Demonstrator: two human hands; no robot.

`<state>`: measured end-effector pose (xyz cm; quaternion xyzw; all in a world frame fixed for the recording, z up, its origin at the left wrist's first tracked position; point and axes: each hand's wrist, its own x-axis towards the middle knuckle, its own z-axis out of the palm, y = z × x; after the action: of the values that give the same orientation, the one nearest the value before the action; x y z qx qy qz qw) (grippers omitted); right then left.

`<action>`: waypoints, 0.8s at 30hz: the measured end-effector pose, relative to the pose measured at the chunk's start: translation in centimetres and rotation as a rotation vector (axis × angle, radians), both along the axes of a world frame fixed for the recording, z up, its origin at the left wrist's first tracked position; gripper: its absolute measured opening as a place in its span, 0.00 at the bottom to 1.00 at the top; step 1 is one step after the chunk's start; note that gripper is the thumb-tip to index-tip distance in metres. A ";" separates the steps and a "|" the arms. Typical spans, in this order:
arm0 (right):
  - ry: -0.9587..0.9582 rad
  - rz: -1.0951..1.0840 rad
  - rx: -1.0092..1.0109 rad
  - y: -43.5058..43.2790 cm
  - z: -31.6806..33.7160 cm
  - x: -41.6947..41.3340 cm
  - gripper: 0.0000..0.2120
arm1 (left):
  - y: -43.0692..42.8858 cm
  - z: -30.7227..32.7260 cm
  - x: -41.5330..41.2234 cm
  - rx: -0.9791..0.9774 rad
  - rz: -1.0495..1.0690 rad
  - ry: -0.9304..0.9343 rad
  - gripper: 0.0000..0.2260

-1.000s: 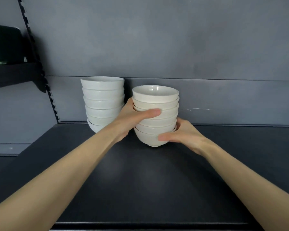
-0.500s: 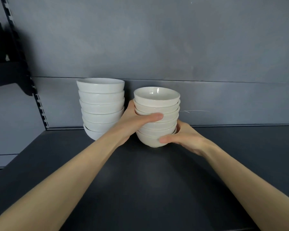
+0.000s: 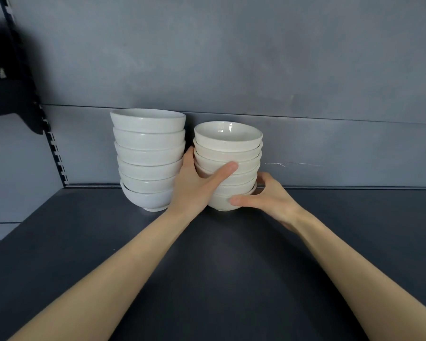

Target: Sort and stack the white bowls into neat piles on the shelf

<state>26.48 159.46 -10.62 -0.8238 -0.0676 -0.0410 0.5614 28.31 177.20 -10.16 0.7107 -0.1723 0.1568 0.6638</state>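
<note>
Two piles of white bowls stand side by side at the back of the dark shelf (image 3: 207, 267). The left pile (image 3: 148, 153) is taller, with several larger bowls. The right pile (image 3: 228, 153) holds several slightly smaller, cream-white bowls. My left hand (image 3: 194, 185) grips the right pile from its left side, thumb across the front of the middle bowls. My right hand (image 3: 268, 198) grips the pile's bottom bowl from the right, thumb on its front. The fingers of both hands are hidden behind the pile.
A grey back panel (image 3: 330, 148) rises right behind the piles. A slotted upright rail (image 3: 57, 156) stands at the left, with a dark bracket (image 3: 12, 99) and another shelf above it. Bare shelf surface stretches to the right of the piles and in front.
Both hands keep their hold on the right pile. The view has shifted slightly, so the piles and rail sit a little further right in the frame.
</note>
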 end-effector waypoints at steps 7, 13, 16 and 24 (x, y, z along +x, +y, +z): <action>0.003 -0.003 -0.017 -0.5 -0.5 0.2 0.36 | 0.6 -0.1 -0.2 0.022 -0.061 -0.020 0.32; -0.016 -0.008 0.034 -0.5 -0.9 0.6 0.35 | 0.6 -0.3 0.0 0.026 -0.048 -0.033 0.32; -0.025 -0.008 0.051 -0.3 -0.9 0.7 0.34 | 0.4 -0.1 0.1 0.010 -0.025 -0.037 0.30; -0.012 0.026 0.079 -0.3 -0.9 0.7 0.32 | 0.4 -0.3 0.3 0.016 -0.011 -0.030 0.30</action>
<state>27.14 159.14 -11.51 -0.7998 -0.0797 -0.0413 0.5936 28.60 177.63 -10.44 0.7128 -0.1872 0.1624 0.6561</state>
